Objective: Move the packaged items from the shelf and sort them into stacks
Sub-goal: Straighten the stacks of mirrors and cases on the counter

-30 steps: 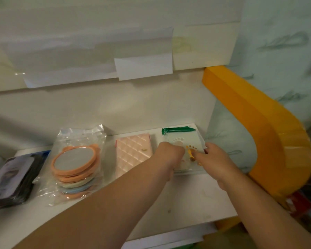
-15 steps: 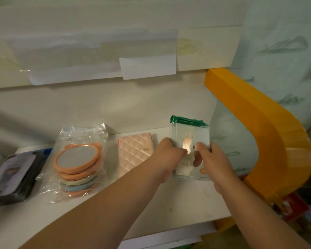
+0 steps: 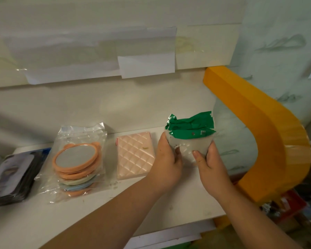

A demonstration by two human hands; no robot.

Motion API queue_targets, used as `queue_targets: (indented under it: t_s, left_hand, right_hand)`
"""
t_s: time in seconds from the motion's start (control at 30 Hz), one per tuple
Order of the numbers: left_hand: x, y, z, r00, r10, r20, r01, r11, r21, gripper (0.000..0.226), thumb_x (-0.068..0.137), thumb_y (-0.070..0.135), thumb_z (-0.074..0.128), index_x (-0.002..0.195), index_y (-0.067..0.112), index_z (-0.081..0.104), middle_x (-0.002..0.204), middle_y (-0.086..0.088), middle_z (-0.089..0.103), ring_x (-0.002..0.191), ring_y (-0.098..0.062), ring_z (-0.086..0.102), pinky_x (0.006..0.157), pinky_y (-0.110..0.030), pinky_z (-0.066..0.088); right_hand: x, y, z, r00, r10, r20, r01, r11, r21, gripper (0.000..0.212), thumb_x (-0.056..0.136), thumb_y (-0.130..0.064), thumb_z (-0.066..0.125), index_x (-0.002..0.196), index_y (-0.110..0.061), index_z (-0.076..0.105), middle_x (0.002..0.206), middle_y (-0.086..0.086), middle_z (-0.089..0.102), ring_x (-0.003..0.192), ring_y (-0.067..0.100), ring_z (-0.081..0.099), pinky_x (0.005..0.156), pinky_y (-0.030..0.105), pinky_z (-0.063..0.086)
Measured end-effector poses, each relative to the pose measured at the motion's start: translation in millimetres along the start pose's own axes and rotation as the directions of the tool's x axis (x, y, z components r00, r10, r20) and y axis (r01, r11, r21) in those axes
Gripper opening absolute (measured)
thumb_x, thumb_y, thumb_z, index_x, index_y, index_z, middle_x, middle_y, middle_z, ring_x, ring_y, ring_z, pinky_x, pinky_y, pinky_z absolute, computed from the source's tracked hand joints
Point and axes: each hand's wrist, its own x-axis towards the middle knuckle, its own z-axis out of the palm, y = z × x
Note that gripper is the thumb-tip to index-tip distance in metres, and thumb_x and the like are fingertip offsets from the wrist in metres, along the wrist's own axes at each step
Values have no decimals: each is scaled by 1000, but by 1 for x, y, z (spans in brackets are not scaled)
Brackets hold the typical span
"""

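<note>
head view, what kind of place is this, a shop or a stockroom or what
Probably a small shop's stock shelf or storeroom: bagged round mirrors in several colours, a pink quilted case, and the green-topped packets held in both hands, all on a white shelf.

A stockroom or shop: a white shelf (image 3: 101, 209) holding bagged mirrors (image 3: 77, 159) and packaged goods.

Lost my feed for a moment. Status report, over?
Left hand and right hand both grip the green-topped packets, lifted off the shelf. Pink quilted case close beside left hand. Nothing blocking.
</note>
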Motion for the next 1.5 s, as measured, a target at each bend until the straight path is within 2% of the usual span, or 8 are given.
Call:
queue_targets:
  t_s: [0.1,0.27,0.4,0.53,0.7,0.97,1.33,1.5]
  left_hand:
    - [2,-9,1,1000,-28,-4,29,999,31,56,85,-14,49,135,7,39,127,9,53,120,4,51,99,-11,38]
    - [16,4,-2,960,-276,-54,281,947,154,35,89,14,66,120,21,54,106,15,62,95,-1,60,68,-6,41]
    - [25,8,12,887,-452,-91,459,848,266,17,90,17,59,105,11,53,92,2,59,82,-19,59,54,-21,38]
    - [30,0,23,797,-601,-62,588,750,303,34,84,11,51,118,5,56,112,-13,66,98,-32,66,76,-41,58]
    - [35,-5,25,727,-681,-86,676,690,259,41,82,13,50,123,7,55,119,-14,64,106,-34,64,88,-44,57]
    - [39,2,32,667,-732,-139,716,578,391,52,92,19,48,141,5,36,143,-13,48,133,-34,45,108,-45,41]
    - [25,19,24,704,-710,-28,653,631,419,50,91,21,56,134,1,40,138,-17,47,125,-36,51,103,-46,47]
    - [18,38,-2,909,-416,-22,371,785,495,41,84,16,56,123,3,52,134,-16,47,121,-34,49,101,-36,37]
  right_hand:
    - [2,-1,-1,999,20,-35,-21,999,-45,45,95,-11,61,135,-28,47,127,-10,58,110,-13,51,86,-1,37]
    - [25,-20,-15,974,226,-7,-226,972,-70,22,96,-20,59,115,-29,63,101,-10,71,88,7,66,74,29,54]
    - [46,-19,-17,909,416,33,-412,906,-98,19,94,-19,54,83,-7,63,80,10,72,74,22,67,66,34,48]
    - [59,-9,-12,852,512,108,-487,852,-192,25,88,-13,54,67,-4,62,91,16,74,80,28,64,64,32,50]
    - [67,-3,-10,832,537,141,-501,835,-229,28,87,-18,58,63,-5,64,99,17,73,92,32,67,73,36,56]
    - [70,-5,-5,807,574,141,-535,811,-236,36,88,-17,61,55,-7,58,86,15,71,80,29,67,82,40,57]
    - [58,-10,-3,864,497,84,-428,810,-401,19,70,-25,62,60,-9,65,75,16,65,73,33,63,64,34,49]
    - [59,-7,-8,919,392,37,-321,800,-507,18,80,-26,62,86,-10,66,85,12,65,77,31,62,55,29,42]
